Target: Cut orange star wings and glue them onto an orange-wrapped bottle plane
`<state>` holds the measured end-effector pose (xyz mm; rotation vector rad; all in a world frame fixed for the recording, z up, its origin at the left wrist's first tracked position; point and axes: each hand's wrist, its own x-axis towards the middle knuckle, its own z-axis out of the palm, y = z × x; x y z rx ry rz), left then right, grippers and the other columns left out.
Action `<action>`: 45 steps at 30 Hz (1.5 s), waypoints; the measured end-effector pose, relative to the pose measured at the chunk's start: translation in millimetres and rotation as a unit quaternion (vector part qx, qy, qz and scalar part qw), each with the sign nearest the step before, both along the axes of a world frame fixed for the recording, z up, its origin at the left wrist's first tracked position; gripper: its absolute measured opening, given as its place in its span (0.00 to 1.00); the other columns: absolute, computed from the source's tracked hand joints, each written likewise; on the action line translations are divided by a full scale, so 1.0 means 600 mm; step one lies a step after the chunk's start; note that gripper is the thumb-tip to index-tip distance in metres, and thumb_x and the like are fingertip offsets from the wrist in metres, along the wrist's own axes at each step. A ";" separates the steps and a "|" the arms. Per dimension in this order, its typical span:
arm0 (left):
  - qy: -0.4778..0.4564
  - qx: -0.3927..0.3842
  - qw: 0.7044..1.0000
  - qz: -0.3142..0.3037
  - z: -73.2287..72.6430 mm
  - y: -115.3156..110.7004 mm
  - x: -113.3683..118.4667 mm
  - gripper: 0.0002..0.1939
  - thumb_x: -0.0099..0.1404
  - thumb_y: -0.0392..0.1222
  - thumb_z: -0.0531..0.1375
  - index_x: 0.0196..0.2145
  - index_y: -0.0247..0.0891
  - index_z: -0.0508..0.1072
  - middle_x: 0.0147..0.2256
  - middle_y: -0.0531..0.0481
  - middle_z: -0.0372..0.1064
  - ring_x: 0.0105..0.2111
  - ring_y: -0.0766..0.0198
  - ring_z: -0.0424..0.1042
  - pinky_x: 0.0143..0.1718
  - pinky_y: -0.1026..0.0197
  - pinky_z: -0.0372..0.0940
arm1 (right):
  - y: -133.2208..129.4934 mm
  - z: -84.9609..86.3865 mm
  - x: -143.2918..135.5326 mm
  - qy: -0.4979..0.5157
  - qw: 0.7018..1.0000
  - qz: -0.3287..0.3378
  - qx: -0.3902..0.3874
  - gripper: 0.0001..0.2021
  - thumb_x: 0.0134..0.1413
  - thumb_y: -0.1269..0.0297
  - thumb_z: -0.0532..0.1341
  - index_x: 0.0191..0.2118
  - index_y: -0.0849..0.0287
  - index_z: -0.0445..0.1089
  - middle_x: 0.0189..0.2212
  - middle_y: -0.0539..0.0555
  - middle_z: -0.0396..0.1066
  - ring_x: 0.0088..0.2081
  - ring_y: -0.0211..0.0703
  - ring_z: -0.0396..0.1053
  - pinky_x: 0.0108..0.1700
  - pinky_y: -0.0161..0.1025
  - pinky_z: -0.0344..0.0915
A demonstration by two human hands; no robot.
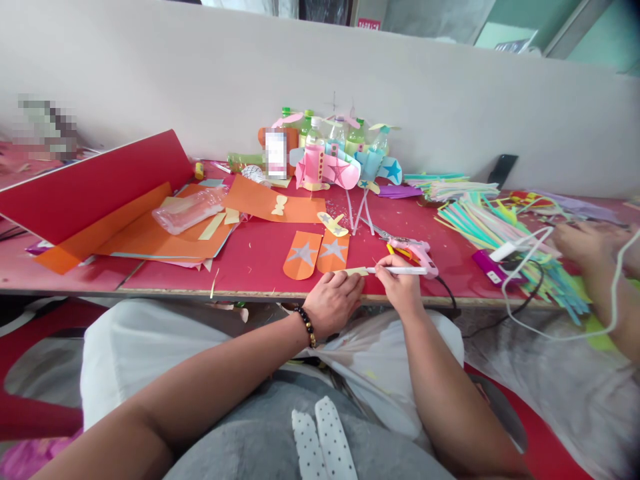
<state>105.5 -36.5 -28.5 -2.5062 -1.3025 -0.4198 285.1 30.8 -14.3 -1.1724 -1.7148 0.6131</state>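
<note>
My right hand (pixel 403 293) grips a white pen (pixel 407 271), its tip resting at a small pale-yellow piece of paper (pixel 357 271) by the table's front edge. My left hand (pixel 334 303), with a beaded bracelet at the wrist, lies over the left end of that paper, its fingers flat and pressing it to the table. Just beyond are two orange rounded paper pieces with grey stars (pixel 303 254). A pale-yellow cutout with small stars (pixel 334 224) lies behind them. Pink-handled scissors (pixel 423 253) and a pink glue gun, partly overlapping, lie past the pen.
Decorated bottle planes (pixel 315 157) stand at the back near a phone (pixel 276 155). Orange sheets (pixel 145 233) and a clear plastic bottle piece (pixel 190 210) lie left. On the right are pastel strips (pixel 500 227), a purple power bank (pixel 493 269) with a white cable, and another person's hands (pixel 580 243).
</note>
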 end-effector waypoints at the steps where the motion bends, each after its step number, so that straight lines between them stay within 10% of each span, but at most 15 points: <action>1: -0.001 -0.001 1.000 0.000 0.000 0.000 0.000 0.23 0.73 0.46 0.44 0.61 0.34 0.60 0.58 0.42 0.61 0.50 0.55 0.62 0.48 0.51 0.57 | 0.000 0.000 0.000 0.000 1.000 0.002 -0.001 0.05 0.50 0.65 0.59 0.25 0.57 0.65 0.19 0.47 0.64 0.21 0.37 0.60 0.25 0.36 0.57; 45: 0.001 -0.002 1.000 0.001 0.002 0.000 0.001 0.23 0.73 0.46 0.45 0.60 0.34 0.60 0.58 0.41 0.62 0.51 0.54 0.61 0.48 0.52 0.57 | -0.006 0.002 -0.001 0.001 1.000 -0.006 0.014 0.04 0.49 0.68 0.58 0.25 0.57 0.64 0.19 0.47 0.64 0.23 0.38 0.62 0.28 0.36 0.59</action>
